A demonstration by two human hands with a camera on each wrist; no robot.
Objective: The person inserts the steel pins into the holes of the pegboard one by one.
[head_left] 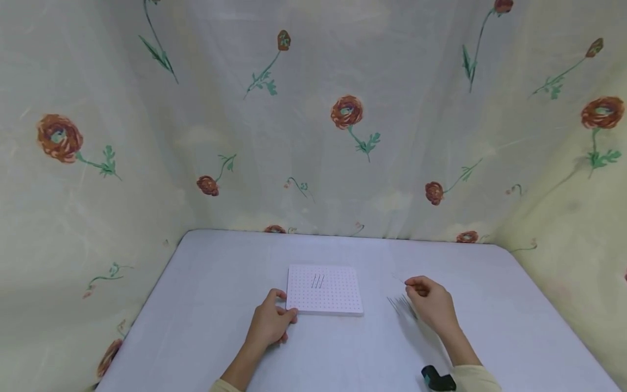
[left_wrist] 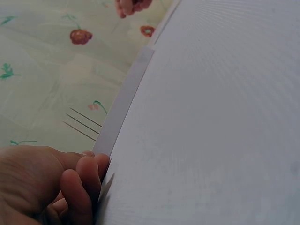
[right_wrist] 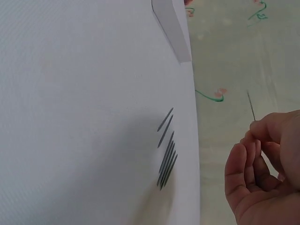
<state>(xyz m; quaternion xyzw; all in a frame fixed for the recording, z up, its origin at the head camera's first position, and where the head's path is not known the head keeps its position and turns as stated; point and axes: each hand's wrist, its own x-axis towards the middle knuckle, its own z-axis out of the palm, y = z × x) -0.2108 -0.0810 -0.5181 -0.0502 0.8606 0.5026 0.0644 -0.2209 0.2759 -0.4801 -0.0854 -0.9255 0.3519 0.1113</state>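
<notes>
Right hand (head_left: pixel 432 302) pinches a thin metal pin (right_wrist: pixel 251 107) to the right of a white pegboard (head_left: pixel 333 299)

The pin is held above the surface (head_left: pixel 220 267), between thumb and fingertips, one end projecting past them. The pegboard lies flat near the middle of the surface, rows of small holes across its top. Three similar pins (head_left: pixel 318 281) stand in it side by side, left of its centre and toward the far edge. The left hand (head_left: pixel 271 322) grasps the board's near left corner, its thumb on the near side and its index finger on the left edge.

Below and beside the right hand, several loose grey pins (right_wrist: pixel 167 161) lie close together on the surface, roughly parallel. A dark, bent object (head_left: pixel 438 379) shows next to the right sleeve (head_left: pixel 475 378), at the bottom of the head view.

The surface is white with rounded far corners. Pale fabric (head_left: pixel 392 71) rises behind it and along both sides, softly wrinkled, printed with rust-red flowers on green stems. Soft shadows fall beneath the right arm.
</notes>
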